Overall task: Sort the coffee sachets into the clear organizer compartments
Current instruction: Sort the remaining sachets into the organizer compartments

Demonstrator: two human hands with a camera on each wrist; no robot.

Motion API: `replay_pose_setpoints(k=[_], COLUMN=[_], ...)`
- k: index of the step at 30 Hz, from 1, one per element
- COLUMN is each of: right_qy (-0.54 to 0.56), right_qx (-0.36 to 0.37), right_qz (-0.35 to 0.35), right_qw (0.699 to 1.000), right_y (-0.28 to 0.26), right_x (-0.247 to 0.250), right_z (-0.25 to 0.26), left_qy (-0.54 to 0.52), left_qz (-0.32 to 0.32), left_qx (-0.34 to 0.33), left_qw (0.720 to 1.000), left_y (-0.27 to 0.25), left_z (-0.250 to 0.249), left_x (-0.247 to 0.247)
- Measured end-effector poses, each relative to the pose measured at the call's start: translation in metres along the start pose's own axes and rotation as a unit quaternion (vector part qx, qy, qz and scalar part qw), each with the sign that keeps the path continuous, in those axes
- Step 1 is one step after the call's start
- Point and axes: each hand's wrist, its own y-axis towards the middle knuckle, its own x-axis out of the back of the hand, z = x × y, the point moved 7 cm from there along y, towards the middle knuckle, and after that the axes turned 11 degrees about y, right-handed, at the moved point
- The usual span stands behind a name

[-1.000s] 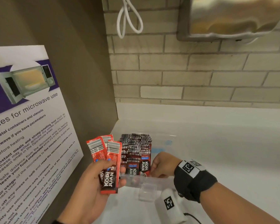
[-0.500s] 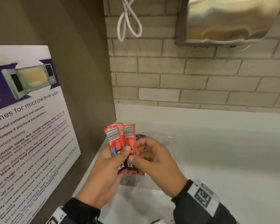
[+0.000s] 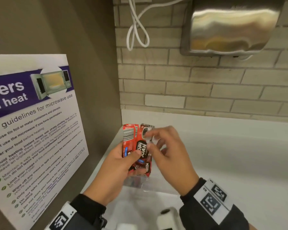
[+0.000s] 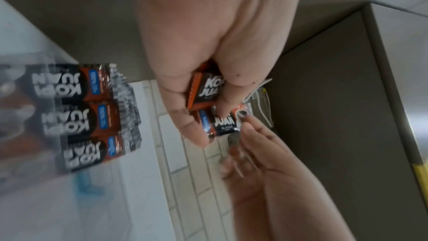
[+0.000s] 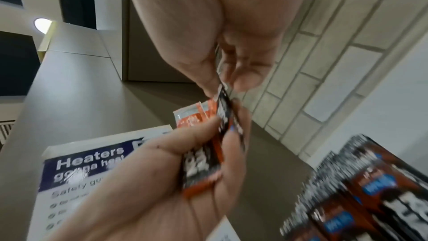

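Note:
My left hand (image 3: 131,161) grips a small bunch of red and black coffee sachets (image 3: 130,138) upright above the clear organizer (image 3: 140,182). My right hand (image 3: 149,141) pinches the top edge of the front sachet (image 3: 142,147) between thumb and fingertips. In the left wrist view the held sachets (image 4: 206,89) sit in my fingers and the right hand (image 4: 250,144) touches their end. Several sachets (image 4: 92,109) stand in rows in the organizer. In the right wrist view the pinched sachet (image 5: 223,109) runs down into the left hand (image 5: 185,171), with the stored sachets (image 5: 359,190) at lower right.
A microwave guidelines poster (image 3: 32,130) hangs on the brown side wall close to my left arm. The white counter (image 3: 223,155) stretches right. On the brick back wall hang a white cable (image 3: 136,30) and a steel dispenser (image 3: 231,25).
My right hand left the organizer, came up to the bunch in my left hand, and now pinches the top of one sachet. The view tilted up slightly.

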Motion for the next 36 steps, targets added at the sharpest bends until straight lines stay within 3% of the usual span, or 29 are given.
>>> replay_pose_setpoints(k=[2, 4, 6, 9, 10, 12, 14, 16, 19, 21, 24, 28, 36], right_qy=[-0.044, -0.061, 0.012, 0.161, 0.135, -0.036, -0.178, -0.186, -0.168, -0.162, -0.124, -0.215, -0.282], right_qx=[0.013, -0.029, -0.088, -0.152, -0.148, -0.115, -0.086, -0.091, -0.154, -0.223, -0.317, -0.310, -0.295], right_qz=[0.017, 0.083, 0.081, 0.020, 0.018, 0.064, 0.101, 0.087, 0.079, 0.108, 0.135, 0.157, 0.218], right_qw=[0.999, 0.994, 0.993, 0.975, 0.980, 0.991, 0.975, 0.974, 0.970, 0.955, 0.931, 0.913, 0.886], right_y=[0.010, 0.017, 0.020, 0.011, 0.009, 0.006, 0.008, 0.014, 0.018, 0.011, -0.004, -0.003, -0.002], right_x=[0.008, 0.008, 0.015, 0.015, 0.012, 0.001, -0.004, 0.006, 0.021, 0.016, -0.002, -0.018, -0.035], right_z=[0.007, 0.002, -0.006, -0.018, -0.021, -0.026, -0.026, -0.030, -0.055, -0.082, -0.120, -0.140, -0.150], left_qy=[0.091, 0.165, 0.183, 0.160, 0.191, 0.304, 0.374, 0.321, 0.128, 0.046, 0.006, -0.001, -0.043], left_qz=[0.007, 0.017, -0.007, -0.070, -0.076, -0.047, -0.016, -0.025, -0.096, -0.117, -0.103, -0.090, -0.067], left_qx=[-0.011, -0.024, -0.041, -0.075, -0.094, -0.130, -0.148, -0.151, -0.124, -0.104, -0.084, -0.059, -0.044], left_qw=[0.996, 0.986, 0.982, 0.982, 0.974, 0.943, 0.915, 0.934, 0.979, 0.987, 0.991, 0.994, 0.996], left_y=[-0.002, -0.005, -0.004, 0.002, 0.004, 0.009, 0.012, 0.015, 0.015, 0.011, 0.003, -0.004, -0.005], left_z=[-0.004, -0.009, -0.015, -0.029, -0.036, -0.047, -0.053, -0.054, -0.048, -0.038, -0.019, 0.003, 0.017], left_x=[0.003, 0.007, 0.017, 0.034, 0.034, 0.023, 0.011, 0.015, 0.045, 0.060, 0.064, 0.064, 0.064])
